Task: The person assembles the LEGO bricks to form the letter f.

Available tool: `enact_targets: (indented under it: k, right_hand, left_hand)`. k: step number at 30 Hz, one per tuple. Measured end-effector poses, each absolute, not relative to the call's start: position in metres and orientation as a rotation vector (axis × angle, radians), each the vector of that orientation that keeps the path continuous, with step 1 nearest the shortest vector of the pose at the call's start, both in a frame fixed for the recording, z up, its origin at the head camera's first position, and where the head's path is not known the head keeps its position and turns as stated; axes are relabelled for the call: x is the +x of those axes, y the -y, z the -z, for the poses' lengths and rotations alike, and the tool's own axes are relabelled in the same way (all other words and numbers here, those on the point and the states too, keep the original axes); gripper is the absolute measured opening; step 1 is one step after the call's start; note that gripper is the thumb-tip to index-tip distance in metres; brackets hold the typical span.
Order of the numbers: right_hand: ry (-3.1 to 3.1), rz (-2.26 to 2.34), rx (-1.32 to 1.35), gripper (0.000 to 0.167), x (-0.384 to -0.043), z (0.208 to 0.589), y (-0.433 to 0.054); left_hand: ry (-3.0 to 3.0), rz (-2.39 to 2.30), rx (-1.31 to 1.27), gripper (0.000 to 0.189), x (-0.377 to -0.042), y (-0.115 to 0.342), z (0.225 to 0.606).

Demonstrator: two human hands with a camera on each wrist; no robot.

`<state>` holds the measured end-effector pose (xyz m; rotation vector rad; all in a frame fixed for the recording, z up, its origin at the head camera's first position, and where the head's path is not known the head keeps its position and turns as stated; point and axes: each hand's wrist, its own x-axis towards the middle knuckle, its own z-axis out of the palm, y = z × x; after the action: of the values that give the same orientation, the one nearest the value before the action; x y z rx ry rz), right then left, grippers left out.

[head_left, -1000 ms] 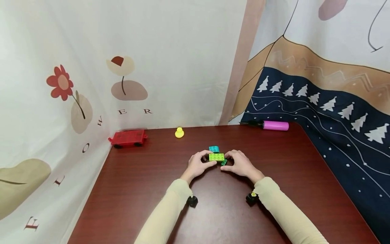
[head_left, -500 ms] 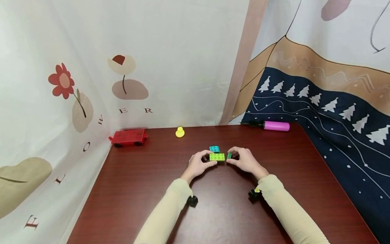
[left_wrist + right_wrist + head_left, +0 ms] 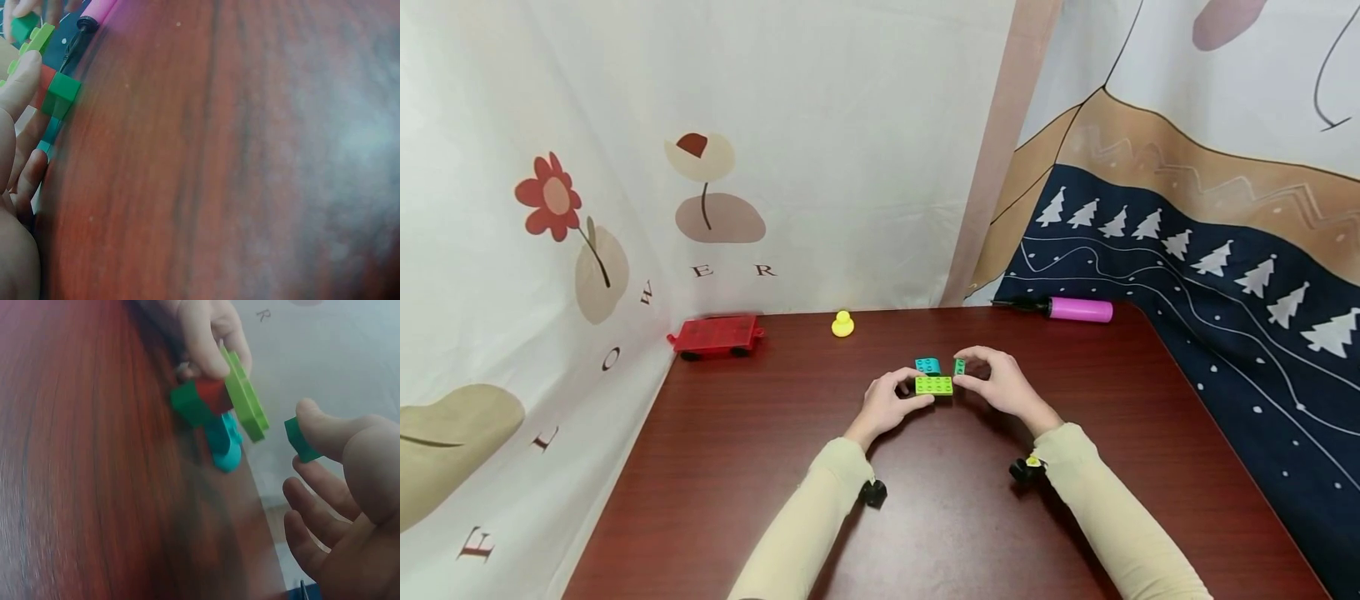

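Nearest me, 2 cream sleeves (image 3: 805, 521) reach in over the dark reddish table (image 3: 925, 533), a black device (image 3: 873, 493) at each wrist. Further along, the left hand (image 3: 883, 406) is curled, thumb and fingers pinching the left end of a lime block (image 3: 933, 386) with 2 rows of 4 studs. From the right wrist I see a red block (image 3: 214, 394) beneath the lime, and a green block (image 3: 189, 405) beneath the red.

The right hand (image 3: 1003, 383) is partly closed, pinching a small green brick (image 3: 959, 367) between thumb and fingertip, its other fingers loosely bent. That brick is apart from the lime block, near its right end and a little beyond. A turquoise piece (image 3: 927, 366) with a curved end lies just past the lime block.

Towards the table's far edge are a red wheeled cart (image 3: 717, 336) on the left, a small yellow toy (image 3: 843, 323), and a pink cylinder (image 3: 1079, 309) with a thin black end on the right. Behind hang a pale flower-printed cloth (image 3: 850, 167) and, to the right, another cloth (image 3: 1150, 258) printed with white trees.
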<state>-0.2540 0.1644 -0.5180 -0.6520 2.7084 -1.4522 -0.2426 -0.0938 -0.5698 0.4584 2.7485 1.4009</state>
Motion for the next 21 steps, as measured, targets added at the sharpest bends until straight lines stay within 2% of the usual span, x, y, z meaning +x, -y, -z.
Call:
enact_targets:
  k: [8, 21]
  right_hand:
    - [-2.672, 1.486, -0.812, 0.039, -0.252, 0.521, -0.147]
    - [-2.608, 1.468, -0.786, 0.037, -0.249, 0.522, -0.132]
  left_hand:
    - [-2.760, -1.392, 0.474, 0.039, -0.243, 0.094, 0.569]
    - [-2.756, -1.421, 0.485, 0.036, -0.242, 0.095, 0.568]
